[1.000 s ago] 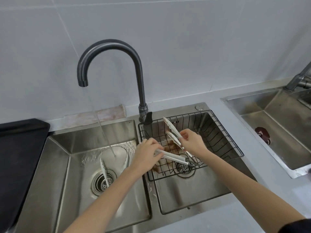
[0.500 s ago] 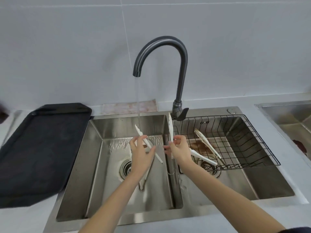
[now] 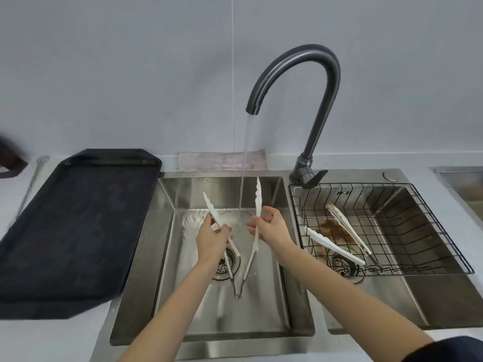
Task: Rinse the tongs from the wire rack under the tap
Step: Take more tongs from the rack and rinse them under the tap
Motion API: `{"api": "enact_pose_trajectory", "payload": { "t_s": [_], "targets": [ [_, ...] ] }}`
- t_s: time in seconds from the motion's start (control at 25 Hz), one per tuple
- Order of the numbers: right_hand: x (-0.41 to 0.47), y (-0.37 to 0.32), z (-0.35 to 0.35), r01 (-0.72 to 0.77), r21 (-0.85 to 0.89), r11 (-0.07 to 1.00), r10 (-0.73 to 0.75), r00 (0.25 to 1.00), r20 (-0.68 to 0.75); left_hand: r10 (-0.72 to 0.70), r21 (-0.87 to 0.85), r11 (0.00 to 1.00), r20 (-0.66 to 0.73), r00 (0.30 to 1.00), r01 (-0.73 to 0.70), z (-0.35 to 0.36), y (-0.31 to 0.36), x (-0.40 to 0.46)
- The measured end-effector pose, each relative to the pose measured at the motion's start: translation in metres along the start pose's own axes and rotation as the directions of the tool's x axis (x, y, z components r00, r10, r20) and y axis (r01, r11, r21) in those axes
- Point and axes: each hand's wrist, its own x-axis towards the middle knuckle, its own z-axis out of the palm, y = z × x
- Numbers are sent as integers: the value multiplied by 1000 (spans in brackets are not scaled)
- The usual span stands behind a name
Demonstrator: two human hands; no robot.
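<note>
White tongs (image 3: 257,202) are held spread in a V over the left sink basin (image 3: 264,304), hinge down near the drain. My left hand (image 3: 213,239) grips the left arm of the tongs and my right hand (image 3: 271,227) pinches the right arm. Water runs from the dark curved tap (image 3: 313,82) and falls between the two arms, just left of my right hand. A second pair of white tongs (image 3: 337,228) lies in the black wire rack (image 3: 428,231) over the right basin.
A black tray (image 3: 78,226) lies on the counter left of the sink. A pinkish cloth (image 3: 222,160) sits behind the left basin. Brown residue marks the right basin under the rack. Another sink's edge (image 3: 457,173) shows at far right.
The tongs came out of the wire rack and over the left basin. My hands have spread the two arms wider, and the stream now falls between them.
</note>
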Motion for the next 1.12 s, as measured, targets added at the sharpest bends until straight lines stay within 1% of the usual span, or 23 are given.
{"api": "enact_pose_trajectory", "payload": {
  "t_s": [0.12, 0.24, 0.32, 0.44, 0.52, 0.76, 0.84, 0.92, 1.0, 1.04, 1.12],
  "targets": [
    [26, -9, 6, -110, 204, 973, 108, 994, 22, -8, -2, 1000, 2, 1000, 8, -6, -3, 15],
    [52, -22, 8, -236, 414, 879, 222, 972, 82, 28, 1, 1000, -4, 1000, -28, -12, 0, 25],
    [65, -27, 9, -269, 482, 834, 253, 962, 101, 80, -16, 997, -23, 997, -81, -15, 1, 31],
    [80, -29, 16, -311, 495, 811, 260, 950, 172, 183, 54, 982, -44, 982, -181, -20, 0, 40],
    [86, -26, 23, -341, 484, 806, 269, 939, 215, 213, 86, 974, -53, 976, -208, -25, 1, 45],
    [99, -19, 36, -339, 353, 872, 261, 933, 249, 242, 127, 965, -79, 967, -231, -32, -2, 56],
    [104, -15, 40, -302, 324, 897, 233, 944, 235, 257, 126, 961, -81, 963, -245, -34, -3, 57],
    [106, -12, 42, -238, 357, 903, 177, 965, 195, 240, 98, 968, -90, 967, -231, -34, -7, 59],
    [106, -11, 47, -221, 423, 879, 157, 971, 180, 179, 57, 983, -112, 977, -173, -34, -12, 61],
    [106, -12, 50, -222, 425, 877, 164, 972, 170, 138, 41, 990, -122, 983, -134, -34, -14, 61],
    [105, -16, 55, -231, 357, 905, 198, 972, 128, 69, 25, 997, -109, 992, -67, -31, -18, 62]
  ]
}}
